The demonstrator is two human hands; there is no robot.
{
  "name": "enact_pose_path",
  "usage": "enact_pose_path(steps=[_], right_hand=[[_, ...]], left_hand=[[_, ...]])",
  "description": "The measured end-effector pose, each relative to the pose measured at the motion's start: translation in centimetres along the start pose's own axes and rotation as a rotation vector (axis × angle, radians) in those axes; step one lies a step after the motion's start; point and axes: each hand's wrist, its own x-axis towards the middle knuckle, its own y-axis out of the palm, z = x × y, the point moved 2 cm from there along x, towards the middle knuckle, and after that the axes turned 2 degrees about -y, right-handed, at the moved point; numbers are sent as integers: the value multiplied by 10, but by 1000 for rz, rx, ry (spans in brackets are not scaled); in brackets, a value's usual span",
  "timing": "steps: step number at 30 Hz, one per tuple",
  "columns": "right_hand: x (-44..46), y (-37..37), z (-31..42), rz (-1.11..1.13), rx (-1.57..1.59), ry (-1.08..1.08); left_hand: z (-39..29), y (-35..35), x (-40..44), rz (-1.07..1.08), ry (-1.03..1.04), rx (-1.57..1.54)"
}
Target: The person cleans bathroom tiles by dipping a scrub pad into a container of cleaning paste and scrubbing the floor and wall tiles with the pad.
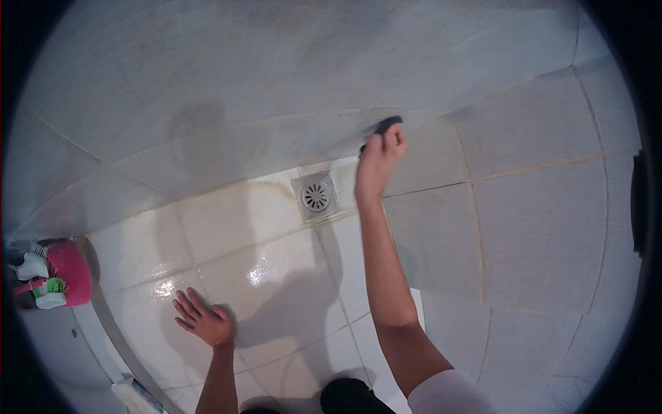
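Note:
My right hand (380,165) is closed around a small black brush-like object (389,124), held against or close to the grey tiled wall (262,138) near the corner. Motion blurs the object, and my fingers cover part of it. Below and left of that hand, a square metal floor drain (316,196) with a round slotted grate is set into the floor. Over the white floor tiles (248,214), my left hand (204,320) is spread with its fingers apart and holds nothing. It seems to lean on the floor; its shadow falls beside it.
A pink container (72,273) with brushes, one with green bristles (52,287), stands at the far left beside a raised ledge (114,331). Another tiled wall (538,228) rises on the right. Dark footwear (352,397) shows at the bottom. Parts of the floor shine wet.

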Motion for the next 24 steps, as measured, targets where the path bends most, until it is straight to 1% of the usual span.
enact_pose_path(steps=[1,3,4,5,7,8,10,11,13,14,15,17,19,21,22,24], right_hand=[[7,0,-3,1,2,6],[12,1,-16,-123,131,385],[6,1,-18,-124,188,313],[9,-6,-19,-120,188,310],[25,-28,8,4,62,-156],[41,-33,19,9,60,-165],[72,-39,30,-253,192,181],[74,-40,22,-244,188,177],[78,-36,-14,-135,186,268],[68,-29,-26,-123,185,260],[49,-22,-38,-137,171,297],[28,-28,-32,-150,155,335],[14,-28,29,-172,115,-198],[-6,-17,75,-94,139,-158],[-16,-8,86,-39,161,-122],[-57,36,69,-176,-318,-621]], left_hand=[[1,1,0,3,2,-3],[2,0,0,16,-3,-1],[1,0,0,25,-11,-9],[-1,-1,1,26,-16,-11],[-3,-6,1,1,-1,-24],[-3,-4,2,1,-7,-33],[-1,-3,1,13,-9,-33],[0,-5,0,17,-17,-38],[-3,-7,3,34,-34,-58],[-3,-8,3,35,-46,-65],[-2,-9,3,51,-44,-60],[-1,-7,2,67,-42,-55],[2,-1,2,-11,-16,-69],[1,-9,4,21,-29,-81],[-3,-11,4,44,-20,-100],[-1,-7,2,44,-27,-94]])
